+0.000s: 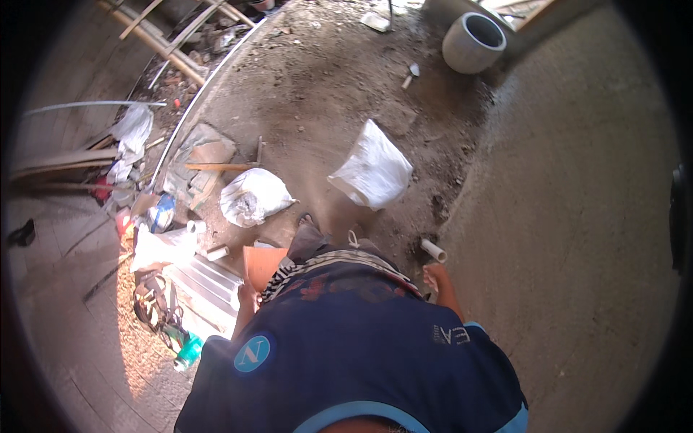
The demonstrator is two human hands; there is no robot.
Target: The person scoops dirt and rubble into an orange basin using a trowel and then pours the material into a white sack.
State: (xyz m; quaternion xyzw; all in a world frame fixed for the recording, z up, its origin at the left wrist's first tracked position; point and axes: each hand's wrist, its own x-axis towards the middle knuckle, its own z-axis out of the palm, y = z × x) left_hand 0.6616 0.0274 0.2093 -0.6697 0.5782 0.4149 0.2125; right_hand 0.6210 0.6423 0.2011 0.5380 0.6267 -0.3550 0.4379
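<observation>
My left hand [249, 296] hangs beside my left hip, next to a flat-sided orange piece [263, 267]. My shirt and arm partly hide its fingers, so I cannot tell whether it grips that piece. On the other side, my right hand [435, 276] hangs by my hip with its fingers curled in, and nothing shows in it. Just ahead of it a short white pipe piece [434, 250] lies on the ground. In front of my feet are a crumpled white sack [372, 166] and a second, rounded white sack [253, 197] with its mouth open.
A round grey pot [473, 43] stands at the far right, with a small trowel [411, 75] nearby. The bare wall [570, 209] rises along my right. Leftward lie a wooden-handled hammer [220, 167], pale ridged sheets [206, 289], a tangle of straps [155, 303] and a green bottle [189, 351].
</observation>
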